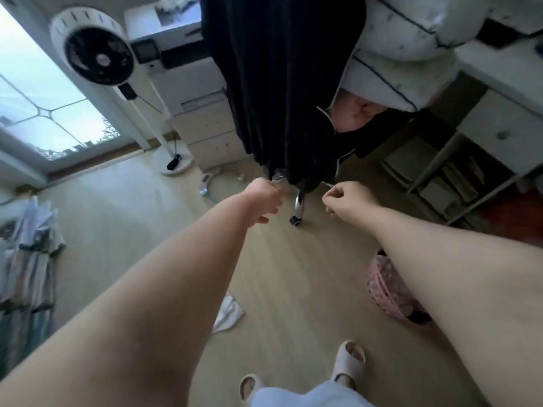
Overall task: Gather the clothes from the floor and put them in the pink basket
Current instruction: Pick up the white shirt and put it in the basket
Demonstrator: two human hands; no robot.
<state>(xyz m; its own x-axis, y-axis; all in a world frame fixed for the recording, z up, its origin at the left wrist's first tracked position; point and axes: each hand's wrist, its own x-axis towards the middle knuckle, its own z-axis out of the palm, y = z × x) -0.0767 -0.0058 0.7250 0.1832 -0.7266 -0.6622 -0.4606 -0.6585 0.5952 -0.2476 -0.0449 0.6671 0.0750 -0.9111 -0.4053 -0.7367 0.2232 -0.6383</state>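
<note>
While both bare arms reach forward over the pale wooden floor, a pile of striped and pale clothes lies at the far left edge, partly cut off by the frame. Farther back on the left, a white standing fan rises from its round base beside the window, and a white printer sits on a low drawer cabinet just right of the fan. Nearer, a white cloth lies crumpled on the floor, partly hidden under the left forearm. The left hand is curled closed at the lower left edge of a dark garment that hangs in the middle of the view; whether the fingers actually pinch the fabric cannot be told. Below the garment, a chrome chair leg with a black caster stands on the floor. The right hand is closed, its fingertips pinched on the thin white piping at the garment's lower right edge. Near the right side, the pink basket stands on the floor, largely hidden behind the right forearm, with something dark visible inside. Two pale slippers show at the near edge. At far right, a white desk holds shelves of books.
</note>
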